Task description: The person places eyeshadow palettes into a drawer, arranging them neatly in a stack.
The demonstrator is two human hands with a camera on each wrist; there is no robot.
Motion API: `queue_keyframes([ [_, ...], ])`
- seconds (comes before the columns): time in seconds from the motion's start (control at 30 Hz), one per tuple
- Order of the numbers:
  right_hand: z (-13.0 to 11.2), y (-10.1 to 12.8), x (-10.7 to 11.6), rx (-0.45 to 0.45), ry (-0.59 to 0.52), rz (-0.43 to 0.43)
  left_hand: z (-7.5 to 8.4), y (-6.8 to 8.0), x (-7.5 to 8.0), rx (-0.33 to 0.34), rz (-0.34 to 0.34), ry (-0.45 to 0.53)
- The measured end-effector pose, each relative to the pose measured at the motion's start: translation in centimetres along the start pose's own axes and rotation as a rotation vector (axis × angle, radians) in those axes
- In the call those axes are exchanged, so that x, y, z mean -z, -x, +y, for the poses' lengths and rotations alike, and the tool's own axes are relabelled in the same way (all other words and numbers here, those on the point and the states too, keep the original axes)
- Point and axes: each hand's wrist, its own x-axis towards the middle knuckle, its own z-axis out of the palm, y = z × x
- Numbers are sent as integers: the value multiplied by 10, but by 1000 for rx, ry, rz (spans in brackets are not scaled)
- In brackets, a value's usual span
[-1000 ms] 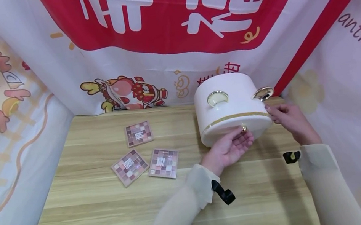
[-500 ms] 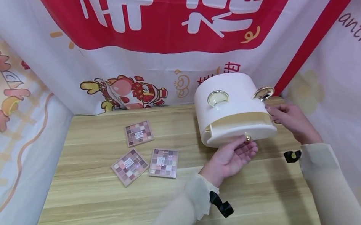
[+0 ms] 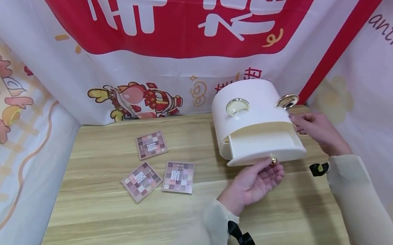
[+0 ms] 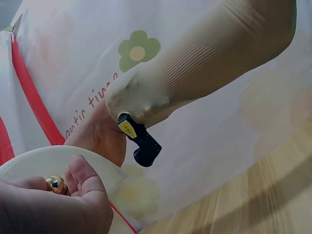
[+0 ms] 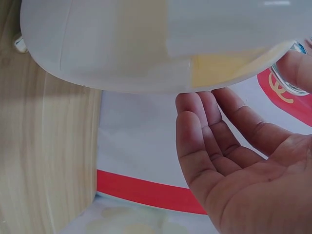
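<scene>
Just beyond left hand pinching gold knob, white box, loose right hand touching its side

Box near worktop's far right corner: plain white, yellowish cream inside opening. Drawer: white. Knob: shiny gold. Round ears on box: pale, metallic-rimmed. Three palettes nearer worktop's far left corner: pink, mauve and brown checks, white lettering. Worktop: pale yellow-brown wood grain. Cloth behind worktop's far edge: white, big red panel, white characters. Sleeves: beige. Wrist straps: black, one with yellow label.
</scene>
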Motion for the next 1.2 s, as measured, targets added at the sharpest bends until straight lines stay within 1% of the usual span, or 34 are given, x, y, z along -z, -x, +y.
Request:
queue_keyframes([
  [0.27, 0, 1, -1, 7, -2, 17, -7, 6, 0, 13, -11, -6],
  [0.53, -1, 1, -1, 4, 3, 14, -9, 7, 2, 11, -17, -1],
  [0.93, 1, -2, -1, -32, 1, -4, -14, 9, 6, 28, -11, 15],
  [1.2, 3, -3, -1, -30, 0, -11, -15, 10, 6, 42, -14, 22],
])
